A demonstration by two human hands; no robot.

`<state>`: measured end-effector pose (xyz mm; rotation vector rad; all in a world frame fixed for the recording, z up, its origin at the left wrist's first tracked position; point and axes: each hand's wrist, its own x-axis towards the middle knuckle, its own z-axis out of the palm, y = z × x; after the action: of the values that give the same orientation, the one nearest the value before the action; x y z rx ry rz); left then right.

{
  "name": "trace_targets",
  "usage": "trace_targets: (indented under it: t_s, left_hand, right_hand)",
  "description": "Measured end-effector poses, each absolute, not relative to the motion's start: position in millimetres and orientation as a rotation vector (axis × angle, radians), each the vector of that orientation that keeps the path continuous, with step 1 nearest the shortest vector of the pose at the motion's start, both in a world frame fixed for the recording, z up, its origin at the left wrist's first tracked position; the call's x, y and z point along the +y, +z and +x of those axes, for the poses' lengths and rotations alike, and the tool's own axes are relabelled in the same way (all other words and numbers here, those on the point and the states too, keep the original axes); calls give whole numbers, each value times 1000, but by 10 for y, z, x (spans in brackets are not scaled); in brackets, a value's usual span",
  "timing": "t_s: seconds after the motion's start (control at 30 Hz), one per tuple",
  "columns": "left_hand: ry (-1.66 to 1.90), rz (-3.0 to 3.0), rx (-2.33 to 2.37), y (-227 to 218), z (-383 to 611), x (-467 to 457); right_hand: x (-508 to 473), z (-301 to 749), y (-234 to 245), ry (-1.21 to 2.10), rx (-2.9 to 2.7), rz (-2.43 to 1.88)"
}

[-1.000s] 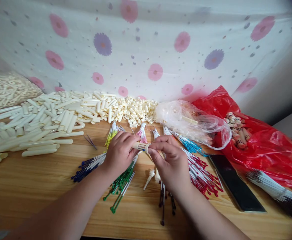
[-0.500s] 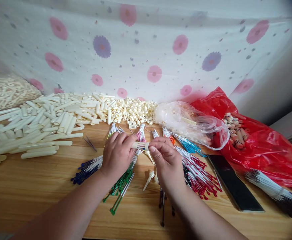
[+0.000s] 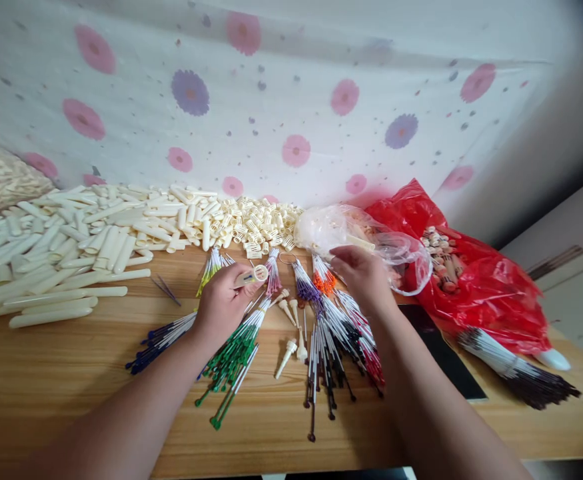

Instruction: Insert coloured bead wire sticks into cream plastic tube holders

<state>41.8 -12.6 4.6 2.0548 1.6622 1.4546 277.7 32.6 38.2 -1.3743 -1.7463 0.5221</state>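
Observation:
My left hand (image 3: 221, 300) is closed around a cream plastic tube (image 3: 252, 275) whose open end points right, above the fanned refills. My right hand (image 3: 364, 273) has reached to the right, fingers curled at the edge of a clear plastic bag (image 3: 351, 230); what it pinches, if anything, is hidden. Between the hands lie bundles of thin pen refills: green-tipped (image 3: 231, 360), blue-tipped (image 3: 161, 337), dark-tipped (image 3: 321, 353) and red-tipped (image 3: 371, 360). A few small cream cone tips (image 3: 287, 350) lie among them.
A pile of cream tubes (image 3: 71, 247) and small ribbed cream parts (image 3: 261, 223) fills the back left of the wooden table (image 3: 71, 393). A red bag (image 3: 471, 280) with wooden pieces, a dark flat slab (image 3: 446, 353) and another refill bundle (image 3: 516, 370) lie right. Flowered cloth (image 3: 291, 100) hangs behind.
My right hand let go of the tube and moved right and back to the clear bag. The left hand keeps the tube. The view shifted slightly rightward.

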Motion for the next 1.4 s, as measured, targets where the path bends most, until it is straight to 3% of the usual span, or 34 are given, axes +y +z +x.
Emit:
trace_targets:
  t_s: [0.1,0.27,0.57,0.87,1.17,1.4]
  left_hand:
    - [1481,1950,1632,64,422,-133]
    - [1485,1919,1581,79,430,-141]
    - [1456,1926,1568,67,430,-132]
    - [1412,1951,1612,57,393,-112]
    - [1460,1681,1413,129,471,-165]
    - [1419,1197,959,103,652,-239]
  right_hand:
    - [490,2801,265,412,-2169,-1613]
    - [518,2653,85,302,-2356,-1755]
    - [570,2461,47,190,-2403,-1981]
    - [624,2334,123,287,-2366,-2012]
    - [352,2550,295,646,-2177,-1640]
    - [13,2137,252,1569,-1439,-646]
